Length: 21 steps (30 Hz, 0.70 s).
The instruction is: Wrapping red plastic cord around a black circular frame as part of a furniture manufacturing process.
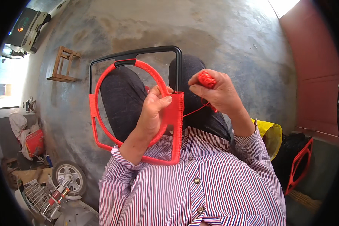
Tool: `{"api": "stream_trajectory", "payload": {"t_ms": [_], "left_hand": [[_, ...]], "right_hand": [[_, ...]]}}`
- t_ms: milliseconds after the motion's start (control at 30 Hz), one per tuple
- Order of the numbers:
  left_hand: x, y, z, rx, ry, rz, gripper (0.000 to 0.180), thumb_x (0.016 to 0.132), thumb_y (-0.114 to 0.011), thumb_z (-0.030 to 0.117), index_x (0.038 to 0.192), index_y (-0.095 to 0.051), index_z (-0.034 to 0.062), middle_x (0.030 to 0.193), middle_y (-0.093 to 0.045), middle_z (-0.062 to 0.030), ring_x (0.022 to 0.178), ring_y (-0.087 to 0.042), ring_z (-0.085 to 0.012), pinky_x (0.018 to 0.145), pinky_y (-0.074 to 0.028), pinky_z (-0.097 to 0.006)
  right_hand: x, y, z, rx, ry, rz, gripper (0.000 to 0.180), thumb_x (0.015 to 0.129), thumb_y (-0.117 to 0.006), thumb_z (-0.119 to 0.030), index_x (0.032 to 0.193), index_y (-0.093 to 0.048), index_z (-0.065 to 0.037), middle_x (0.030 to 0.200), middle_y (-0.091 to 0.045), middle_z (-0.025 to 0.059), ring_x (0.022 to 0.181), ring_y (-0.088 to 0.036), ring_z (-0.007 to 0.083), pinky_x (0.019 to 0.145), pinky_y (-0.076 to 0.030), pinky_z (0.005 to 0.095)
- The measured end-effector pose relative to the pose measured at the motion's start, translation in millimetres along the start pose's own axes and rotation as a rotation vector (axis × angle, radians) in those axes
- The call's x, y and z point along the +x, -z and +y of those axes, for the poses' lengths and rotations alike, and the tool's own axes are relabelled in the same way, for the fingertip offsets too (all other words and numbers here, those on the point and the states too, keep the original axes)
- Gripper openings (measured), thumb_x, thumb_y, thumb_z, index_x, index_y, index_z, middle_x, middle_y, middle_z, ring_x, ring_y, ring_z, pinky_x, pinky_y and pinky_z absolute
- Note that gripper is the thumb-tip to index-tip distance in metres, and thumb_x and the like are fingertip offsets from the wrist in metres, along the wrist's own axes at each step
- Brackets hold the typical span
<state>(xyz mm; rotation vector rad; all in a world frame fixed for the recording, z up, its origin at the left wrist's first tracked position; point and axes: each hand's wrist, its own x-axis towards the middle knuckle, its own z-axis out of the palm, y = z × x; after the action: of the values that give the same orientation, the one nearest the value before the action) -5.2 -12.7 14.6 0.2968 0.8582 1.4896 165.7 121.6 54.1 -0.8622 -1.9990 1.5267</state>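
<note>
A square frame with a round ring inside it (177,132) rests upright on my lap. Red cord is wound closely over its lower part and most of the ring, while the top of the square and a short piece of the ring show bare black. My left hand (153,109) grips the ring's right side, thumb on the red wrapping. To the right of the frame, my right hand (218,90) is closed round a bundle of red cord (206,79). A thin strand runs from below that hand to the frame's right edge.
A small wooden stool (64,64) stands at the far left on the concrete floor. A wheel (68,177) and scooter-like parts lie at lower left. On the right are a yellow bag (272,133), a black bag with another red frame (300,165), and a red door (309,67).
</note>
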Motion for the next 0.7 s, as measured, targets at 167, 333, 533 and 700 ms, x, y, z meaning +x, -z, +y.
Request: {"api": "stream_trajectory", "payload": {"t_ms": [167,333,533,700], "left_hand": [[5,-2,2,0.01,0.047,-0.005,0.02,0.092,-0.058,0.009,0.111,-0.053,0.004,0.1,-0.065,-0.0088,0.087,-0.067,-0.0151,0.079,-0.057,-0.03],[8,-10,8,0.067,0.081,0.055,0.015,0.094,-0.053,0.006,0.109,-0.053,0.0039,0.097,-0.064,-0.0073,0.087,-0.064,-0.0131,0.078,-0.053,-0.028],[16,-8,8,0.072,0.1,0.05,0.021,0.095,-0.056,0.009,0.115,-0.052,0.0024,0.105,-0.065,-0.0084,0.093,-0.066,-0.0148,0.084,-0.054,-0.029],[20,-6,6,0.098,0.113,0.076,0.023,0.095,-0.056,0.009,0.116,-0.053,0.0019,0.107,-0.065,-0.0091,0.095,-0.066,-0.0156,0.086,-0.054,-0.029]], "right_hand": [[21,-4,-10,-0.489,0.225,-0.134,0.013,0.077,-0.071,-0.014,0.084,-0.064,-0.004,0.08,-0.063,0.0091,0.073,-0.063,0.0285,0.066,-0.05,0.0375],[30,-5,-24,-0.697,0.246,-0.253,0.016,0.076,-0.068,-0.016,0.085,-0.062,-0.005,0.081,-0.063,0.01,0.077,-0.064,0.0317,0.067,-0.051,0.0425],[39,-8,-33,-0.865,0.179,-0.398,0.014,0.078,-0.063,-0.016,0.086,-0.063,-0.004,0.087,-0.066,0.0105,0.081,-0.066,0.0328,0.07,-0.053,0.0432],[43,-17,-28,-0.99,0.194,-0.423,0.015,0.078,-0.063,-0.017,0.085,-0.063,-0.004,0.086,-0.066,0.0114,0.077,-0.067,0.0329,0.068,-0.054,0.0429]]}}
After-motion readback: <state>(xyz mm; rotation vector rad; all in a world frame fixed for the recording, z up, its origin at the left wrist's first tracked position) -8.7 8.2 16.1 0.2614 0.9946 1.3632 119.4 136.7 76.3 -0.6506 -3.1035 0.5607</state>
